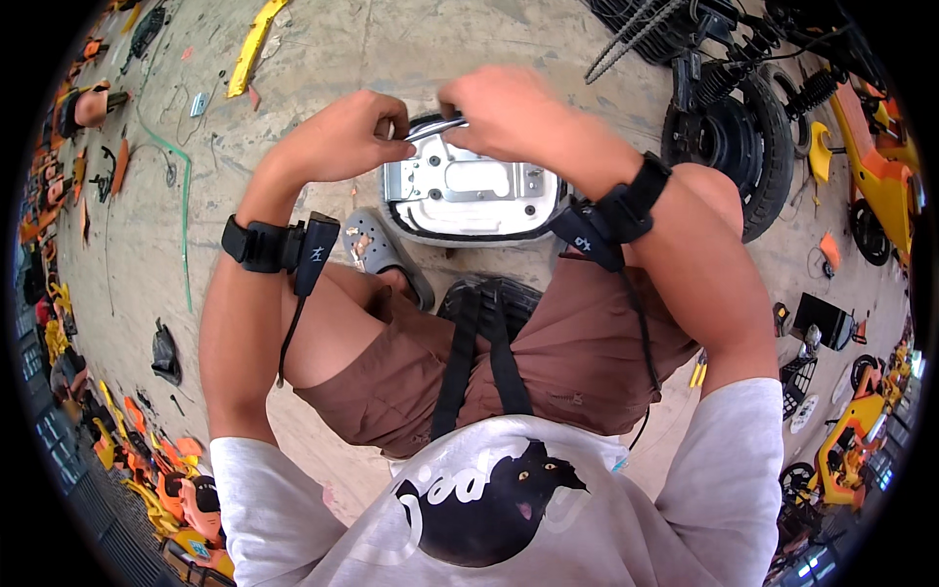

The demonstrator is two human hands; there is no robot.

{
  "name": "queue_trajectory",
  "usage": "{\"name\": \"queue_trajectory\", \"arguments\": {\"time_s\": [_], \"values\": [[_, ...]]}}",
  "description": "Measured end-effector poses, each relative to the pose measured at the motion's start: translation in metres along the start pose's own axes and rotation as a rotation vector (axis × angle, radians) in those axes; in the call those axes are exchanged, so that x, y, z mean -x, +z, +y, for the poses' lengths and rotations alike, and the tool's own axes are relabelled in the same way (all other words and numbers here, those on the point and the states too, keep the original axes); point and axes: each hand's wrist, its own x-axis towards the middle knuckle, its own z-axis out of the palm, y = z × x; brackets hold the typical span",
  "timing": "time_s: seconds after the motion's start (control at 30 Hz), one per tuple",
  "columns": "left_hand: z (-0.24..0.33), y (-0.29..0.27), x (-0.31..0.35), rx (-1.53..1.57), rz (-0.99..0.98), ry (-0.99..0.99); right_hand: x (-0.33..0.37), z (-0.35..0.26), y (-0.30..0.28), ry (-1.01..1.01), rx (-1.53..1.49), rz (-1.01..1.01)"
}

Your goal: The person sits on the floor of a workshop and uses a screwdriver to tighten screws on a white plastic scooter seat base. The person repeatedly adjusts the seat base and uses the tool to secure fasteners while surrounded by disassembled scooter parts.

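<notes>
In the head view, a white, rounded-oblong panel with a black rim and grey outer edging (476,179) is seen on the bare concrete floor (328,49), just ahead of the person's feet and between the knees. Small dark round fittings and metal brackets are set into its face. At its far left edge, a thin, shiny grey strip of material (442,128) is flanked by both hands. The left hand (354,135) is held at the panel's far left corner, its fingers curled and thumb and forefinger parted by a small gap; whether anything is gripped cannot be told. The right hand (507,108) is bent down over the far edge, fingers curled against the grey strip; its grip is partly hidden and blurred, so a firm hold cannot be confirmed. A grey, perforated clog (364,245) is placed near the panel's left side. To the right, a black-tyred wheel (768,152) is seen.
</notes>
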Motion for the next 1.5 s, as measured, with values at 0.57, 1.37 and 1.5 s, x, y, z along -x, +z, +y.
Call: {"name": "queue_trajectory", "arguments": {"time_s": [0.57, 1.37, 1.5], "values": [[0.031, 0.023, -0.054, -0.064, 0.009, 0.156, 0.039, 0.030, -0.020, 0.147, 0.171, -0.060], [0.025, 0.015, -0.047, -0.115, 0.083, 0.133, 0.037, 0.027, -0.011, 0.052, 0.146, -0.011], [0.025, 0.014, -0.046, -0.109, 0.101, 0.138, 0.037, 0.026, -0.012, 0.049, 0.134, -0.004]]}}
